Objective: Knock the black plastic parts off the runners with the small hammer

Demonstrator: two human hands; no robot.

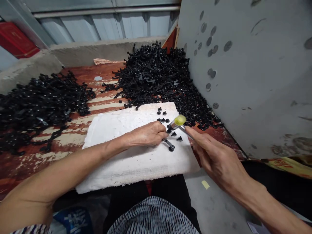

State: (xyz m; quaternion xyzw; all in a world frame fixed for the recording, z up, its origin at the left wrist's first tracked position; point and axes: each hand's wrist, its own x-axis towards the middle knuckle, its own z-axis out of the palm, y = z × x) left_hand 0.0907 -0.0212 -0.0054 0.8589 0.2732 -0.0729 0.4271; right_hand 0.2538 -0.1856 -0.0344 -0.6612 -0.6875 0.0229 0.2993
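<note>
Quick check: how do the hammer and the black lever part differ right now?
The hammer looks silvery and yellow; the lever part is black. The right hand grips the hammer; the left hand holds the lever part. Both are hand-held over the white cloth.

Head view — forward, down onto hands (149,134) (216,156)

Stripy top (153,216), black trousers (181,191)
The top's thin stripes are dark and pale; the left sleeve (31,229) has stripes too.
</note>
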